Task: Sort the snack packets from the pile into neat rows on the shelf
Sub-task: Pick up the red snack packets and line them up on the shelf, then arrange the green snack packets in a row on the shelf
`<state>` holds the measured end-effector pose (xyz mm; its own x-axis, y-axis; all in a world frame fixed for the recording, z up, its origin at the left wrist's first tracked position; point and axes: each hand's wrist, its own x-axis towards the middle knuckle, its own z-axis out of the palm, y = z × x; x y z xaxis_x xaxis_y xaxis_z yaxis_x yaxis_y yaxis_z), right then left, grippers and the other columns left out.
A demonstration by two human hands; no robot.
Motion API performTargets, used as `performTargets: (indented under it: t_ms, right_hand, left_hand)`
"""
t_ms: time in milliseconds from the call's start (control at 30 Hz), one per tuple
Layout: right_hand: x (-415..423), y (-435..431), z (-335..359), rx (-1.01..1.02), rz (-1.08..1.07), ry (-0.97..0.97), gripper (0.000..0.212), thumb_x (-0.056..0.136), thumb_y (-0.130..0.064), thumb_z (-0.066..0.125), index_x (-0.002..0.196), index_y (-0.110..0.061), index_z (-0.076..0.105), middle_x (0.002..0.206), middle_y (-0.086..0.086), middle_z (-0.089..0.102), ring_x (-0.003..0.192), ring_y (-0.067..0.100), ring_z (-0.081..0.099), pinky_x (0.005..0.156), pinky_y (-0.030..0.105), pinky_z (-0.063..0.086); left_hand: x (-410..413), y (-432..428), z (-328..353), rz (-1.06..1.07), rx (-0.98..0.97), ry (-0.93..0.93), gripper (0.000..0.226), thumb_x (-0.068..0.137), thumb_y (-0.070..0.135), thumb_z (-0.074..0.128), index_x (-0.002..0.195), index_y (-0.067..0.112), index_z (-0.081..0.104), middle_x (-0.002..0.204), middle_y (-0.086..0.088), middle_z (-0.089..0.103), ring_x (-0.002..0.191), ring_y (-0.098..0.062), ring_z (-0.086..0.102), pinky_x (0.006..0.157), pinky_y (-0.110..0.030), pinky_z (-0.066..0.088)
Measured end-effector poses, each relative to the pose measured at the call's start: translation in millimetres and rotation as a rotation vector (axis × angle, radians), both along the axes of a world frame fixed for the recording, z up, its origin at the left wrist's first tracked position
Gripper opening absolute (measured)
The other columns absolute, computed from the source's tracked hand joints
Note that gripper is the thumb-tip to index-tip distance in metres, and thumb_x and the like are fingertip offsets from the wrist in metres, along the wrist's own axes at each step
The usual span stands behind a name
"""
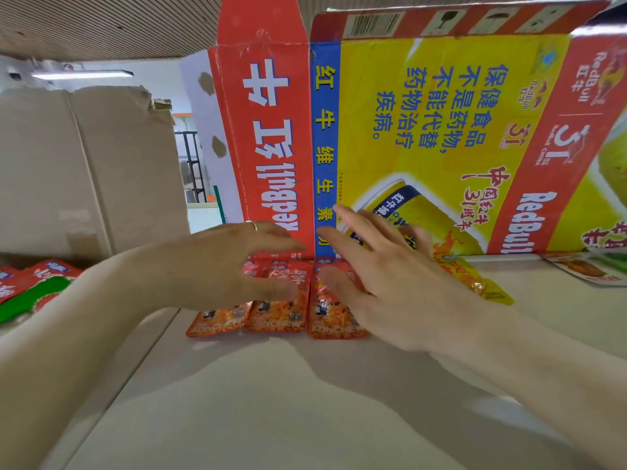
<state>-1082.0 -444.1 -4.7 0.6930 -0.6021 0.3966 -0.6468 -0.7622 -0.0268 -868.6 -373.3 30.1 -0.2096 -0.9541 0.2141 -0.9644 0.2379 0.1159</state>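
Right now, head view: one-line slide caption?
Left hand and right hand spread over red snack packets rowed before a Red Bull carton.

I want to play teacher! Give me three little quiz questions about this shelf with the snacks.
1. True or false: the red snack packets lie side by side in front of the big red-and-yellow cardboard box.
2. Which hand wears a thin ring? A) left hand B) right hand
3. Fill in: the yellow snack packet is partly hidden by the ___ hand.
Key: 1 true; 2 A; 3 right.
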Motion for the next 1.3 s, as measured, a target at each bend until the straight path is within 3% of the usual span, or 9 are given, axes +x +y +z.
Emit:
performTargets:
  t_ms: [133,267,400,600,800,967,1100,1300]
  right_hand:
    - [1.9,3.3,3.1,-0.076,-0.015,-0.097,0.059,0.093,-0.060,0.014,0.149,-0.039,0.016,0.163,-0.011,-0.004,0.150,0.015,-0.001,0.114,0.057,0.011]
    - [0.5,7.5,11.0,-0.124,-0.017,-0.188,0.062,0.094,-0.058,0.017,0.153,-0.036,0.017,0.163,-0.011,-0.001,0.149,0.014,0.003,0.114,0.058,0.014]
    - [-4.2,16.9,21.7,-0.205,0.029,-0.301,0.060,0.096,-0.055,0.021,0.151,-0.032,0.024,0.163,-0.008,0.013,0.148,0.015,0.013,0.113,0.059,0.017]
    - [-11.6,28.9,33.5,-0.307,0.077,-0.439,0.057,0.098,-0.052,0.026,0.148,-0.027,0.033,0.159,-0.005,0.027,0.145,0.016,0.024,0.109,0.052,0.021]
    - [-9.1,50.4,38.3,-0.317,0.132,-0.488,0.060,0.095,-0.052,0.031,0.148,-0.025,0.035,0.159,-0.003,0.026,0.146,0.021,0.024,0.106,0.059,0.024]
    - [-4.8,74.8,40.1,-0.365,0.184,-0.444,0.060,0.096,-0.052,0.032,0.149,-0.025,0.034,0.160,-0.002,0.025,0.147,0.022,0.022,0.106,0.056,0.024]
    - [6.8,97.7,43.1,-0.426,0.191,-0.330,0.062,0.095,-0.052,0.029,0.150,-0.024,0.033,0.161,0.000,0.023,0.148,0.022,0.022,0.106,0.052,0.019]
    - [57.6,143.1,35.2,-0.354,0.250,-0.280,0.060,0.096,-0.053,0.029,0.148,-0.025,0.034,0.159,0.000,0.027,0.146,0.021,0.024,0.106,0.055,0.021]
  left_hand:
    - [-5.4,0.0,0.0,0.029,-0.203,-0.039,0.072,0.076,0.085,0.033,0.141,0.055,0.037,0.140,0.038,0.033,0.134,0.010,0.029,0.113,-0.030,0.032]
    - [-18.1,5.0,1.9,0.030,-0.467,-0.127,0.062,0.088,0.070,0.039,0.138,0.036,0.053,0.141,0.019,0.049,0.129,-0.007,0.047,0.103,-0.043,0.046]
    - [-30.8,10.9,7.5,0.050,-0.666,-0.175,0.053,0.094,0.057,0.045,0.131,0.023,0.060,0.135,0.008,0.056,0.123,-0.016,0.054,0.093,-0.043,0.050]
    - [-55.4,33.9,15.3,0.201,-0.651,-0.155,0.058,0.091,0.057,0.038,0.136,0.024,0.053,0.141,0.005,0.052,0.126,-0.023,0.052,0.093,-0.051,0.050]
    - [-68.6,93.3,-5.9,0.359,-0.606,-0.156,0.057,0.095,0.058,0.036,0.145,0.031,0.042,0.150,0.009,0.039,0.135,-0.019,0.039,0.098,-0.050,0.045]
    - [-70.7,135.3,-10.1,0.402,-0.646,-0.096,0.055,0.097,0.055,0.035,0.142,0.026,0.044,0.148,0.005,0.040,0.132,-0.021,0.041,0.098,-0.055,0.044]
    - [-55.7,162.3,-16.2,0.408,-0.658,-0.113,0.053,0.099,0.056,0.035,0.141,0.026,0.043,0.150,0.005,0.038,0.132,-0.020,0.041,0.102,-0.050,0.042]
    - [-4.2,197.4,-28.3,0.422,-0.659,-0.133,0.050,0.098,0.051,0.038,0.134,0.018,0.052,0.148,-0.002,0.042,0.130,-0.026,0.045,0.100,-0.051,0.042]
